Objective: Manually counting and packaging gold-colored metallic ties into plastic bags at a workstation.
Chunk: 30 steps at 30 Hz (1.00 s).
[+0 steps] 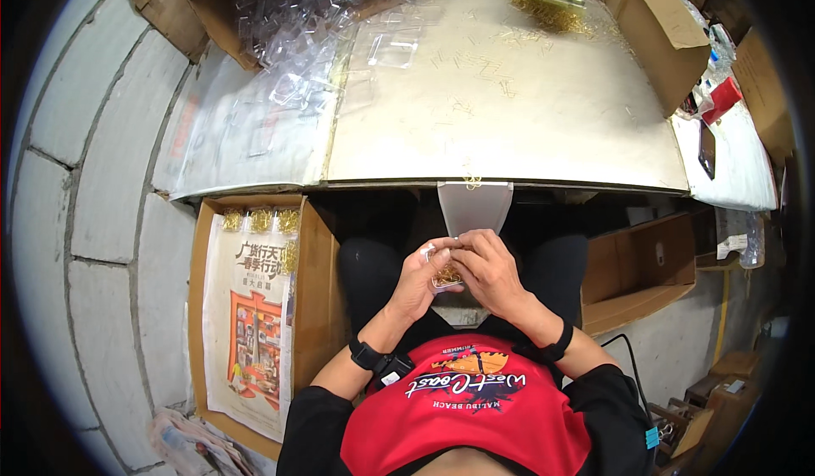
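Note:
My left hand [418, 282] is closed around a small clear plastic box [446, 276] in front of my lap. Thin gold wire pieces, too small to make out exactly, fill the box. My right hand [491, 271] has its fingers bent and pressed at the box's upper right edge, touching it. Those fingers hide part of the box. Just beyond my hands a grey chute [475, 209] slopes down from the table edge, with a few gold pieces at its top.
Loose gold wire pieces [475, 64] lie across the white table [543, 128], with a gold pile [552, 5] at the back. Clear plastic boxes [314, 18] spill from a carton at the far left. Filled boxes [260, 220] sit in the left carton [316, 260]; another carton [637, 268] is right.

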Each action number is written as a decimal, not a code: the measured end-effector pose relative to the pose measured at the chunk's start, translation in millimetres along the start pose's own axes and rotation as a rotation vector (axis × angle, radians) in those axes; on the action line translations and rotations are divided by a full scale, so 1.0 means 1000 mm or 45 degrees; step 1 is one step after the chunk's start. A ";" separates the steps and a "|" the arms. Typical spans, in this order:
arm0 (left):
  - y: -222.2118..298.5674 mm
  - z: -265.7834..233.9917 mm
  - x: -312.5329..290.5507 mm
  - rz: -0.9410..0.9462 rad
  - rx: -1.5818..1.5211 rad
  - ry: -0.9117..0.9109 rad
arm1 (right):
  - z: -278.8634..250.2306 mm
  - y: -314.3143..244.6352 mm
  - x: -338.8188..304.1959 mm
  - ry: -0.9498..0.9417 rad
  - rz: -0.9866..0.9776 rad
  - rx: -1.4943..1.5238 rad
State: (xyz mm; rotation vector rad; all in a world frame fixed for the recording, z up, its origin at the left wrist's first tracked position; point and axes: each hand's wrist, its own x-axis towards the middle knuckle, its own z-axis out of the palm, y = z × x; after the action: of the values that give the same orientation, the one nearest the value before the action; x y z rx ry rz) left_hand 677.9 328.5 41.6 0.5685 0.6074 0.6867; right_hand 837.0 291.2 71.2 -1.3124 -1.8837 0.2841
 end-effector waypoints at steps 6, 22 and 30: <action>0.009 -0.001 -0.002 -0.026 0.130 0.092 | -0.010 0.008 0.007 -0.059 0.107 0.256; -0.036 -0.057 0.047 -0.375 0.195 0.079 | -0.006 0.031 0.063 0.089 -0.025 -0.301; -0.041 -0.060 0.066 -0.445 0.114 0.066 | -0.012 0.056 0.110 0.132 0.081 -0.047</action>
State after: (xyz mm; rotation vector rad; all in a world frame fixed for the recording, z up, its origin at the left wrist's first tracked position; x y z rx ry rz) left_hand 695.1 365.6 -47.5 0.5122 0.7667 0.3468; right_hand 868.8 407.6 99.3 -1.3874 -1.7707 0.2107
